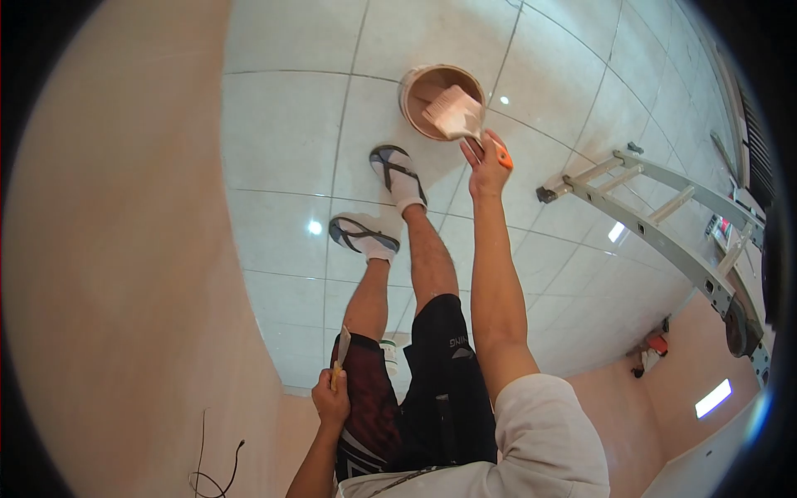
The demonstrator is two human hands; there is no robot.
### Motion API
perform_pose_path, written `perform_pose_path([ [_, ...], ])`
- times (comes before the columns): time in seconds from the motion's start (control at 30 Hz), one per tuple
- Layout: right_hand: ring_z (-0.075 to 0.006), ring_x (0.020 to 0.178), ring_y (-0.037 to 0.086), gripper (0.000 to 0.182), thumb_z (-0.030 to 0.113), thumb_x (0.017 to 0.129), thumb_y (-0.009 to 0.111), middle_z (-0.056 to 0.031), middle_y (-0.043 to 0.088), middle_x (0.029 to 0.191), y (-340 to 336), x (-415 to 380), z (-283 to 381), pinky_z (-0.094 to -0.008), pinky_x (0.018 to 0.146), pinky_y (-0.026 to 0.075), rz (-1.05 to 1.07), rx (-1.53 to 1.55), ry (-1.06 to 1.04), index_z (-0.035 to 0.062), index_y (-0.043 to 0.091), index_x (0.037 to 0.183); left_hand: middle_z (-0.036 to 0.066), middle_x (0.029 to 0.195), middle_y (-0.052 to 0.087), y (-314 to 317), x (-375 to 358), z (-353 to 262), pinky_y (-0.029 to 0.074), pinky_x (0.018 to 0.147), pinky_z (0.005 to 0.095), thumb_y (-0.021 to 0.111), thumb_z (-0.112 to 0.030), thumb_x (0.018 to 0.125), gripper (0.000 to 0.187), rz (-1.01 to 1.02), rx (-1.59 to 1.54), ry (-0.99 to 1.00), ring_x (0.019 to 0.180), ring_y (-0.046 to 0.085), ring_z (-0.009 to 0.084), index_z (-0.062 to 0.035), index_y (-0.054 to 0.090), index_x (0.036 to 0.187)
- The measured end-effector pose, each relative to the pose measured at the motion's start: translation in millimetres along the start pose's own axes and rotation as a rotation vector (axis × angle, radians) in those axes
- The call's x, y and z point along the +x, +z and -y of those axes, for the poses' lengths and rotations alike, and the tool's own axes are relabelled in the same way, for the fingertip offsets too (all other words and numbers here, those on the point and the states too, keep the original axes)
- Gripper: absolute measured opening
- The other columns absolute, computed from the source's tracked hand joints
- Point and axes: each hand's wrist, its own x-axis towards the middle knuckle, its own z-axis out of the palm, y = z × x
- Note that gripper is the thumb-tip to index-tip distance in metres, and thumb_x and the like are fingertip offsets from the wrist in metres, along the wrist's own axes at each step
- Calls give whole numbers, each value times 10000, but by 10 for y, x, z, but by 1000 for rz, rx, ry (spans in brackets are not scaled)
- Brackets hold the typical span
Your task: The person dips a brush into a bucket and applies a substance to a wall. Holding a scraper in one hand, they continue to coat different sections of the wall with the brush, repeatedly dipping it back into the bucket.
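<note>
Wears, closest to the camera, a pale T-shirt point(552, 427), with the right sleeve bunched near the shoulder and much of the rest cut off by the bottom edge. Hides, under the palm and fingers of the right hand point(490, 170), part of an orange handle point(502, 156). Covers, with the broad head of the brush point(457, 112), much of the inside of a round bucket point(404, 98) on the tiled floor point(282, 133); cannot tell whether with bristles touching the pinkish contents. Leaves, between the legs, only a bit of a white container point(388, 355) to be seen. Loses part of a metal ladder point(647, 224) at the dark right rim of the view, and blurs a small red item point(657, 344) by the far wall point(618, 407) too much to name.

Reaches forward with the right arm nearly straight, hand closed around the brush handle at the near right side of the bucket. Bends the left arm low beside the black shorts point(440, 373), with the left hand point(331, 402) wrapped around the yellowish handle of a putty knife point(344, 349), blade upward and seen nearly edge-on. Stands in dark flip-flops point(398, 170) over light socks, near the bucket. Shows a thin dark cable point(224, 473) at lower left.
</note>
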Motion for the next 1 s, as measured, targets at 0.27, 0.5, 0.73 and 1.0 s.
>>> perform_pose_path([
  [0.27, -311, 1162, 558, 353, 172, 935, 566, -156, 556, 1259, -260, -723, 435, -426, 1017, 468, 172, 423, 113, 21, 483, 1244, 218, 691, 601, -275, -25, -13, 461, 597, 433, 563, -484, 900, 463, -83, 60, -44, 672, 613, 397, -31, 596, 812],
  [0.5, -314, 1117, 584, 300, 166, 930, 565, -178, 603, 1190, 1241, -2281, 1876, -462, 1056, 435, 605, 602, 70, 30, 524, 1195, 226, 766, 633, -996, -372, 363, 454, 675, 458, 470, -594, 903, 634, -247, -167, -16, 753, 617, 395, 7, 615, 764],
  [0.73, -276, 1082, 574, 289, 206, 941, 584, -107, 597, 1160, 3664, -4519, 3664, -421, 1007, 461, 1050, 702, 39, 51, 552, 1182, 242, 784, 644, -1722, -1137, 674, 461, 689, 499, 476, -573, 900, 617, -581, -149, 57, 791, 620, 431, 6, 633, 756],
  [1.0, -278, 1028, 613, 318, 142, 929, 593, -146, 578, 1116, 5645, -6900, 5672, -399, 933, 548, 1535, 990, 15, -4, 473, 1185, 258, 738, 642, -1363, -1475, 954, 479, 701, 513, 486, -562, 881, 639, -908, -381, -323, 759, 635, 434, 28, 637, 685],
])
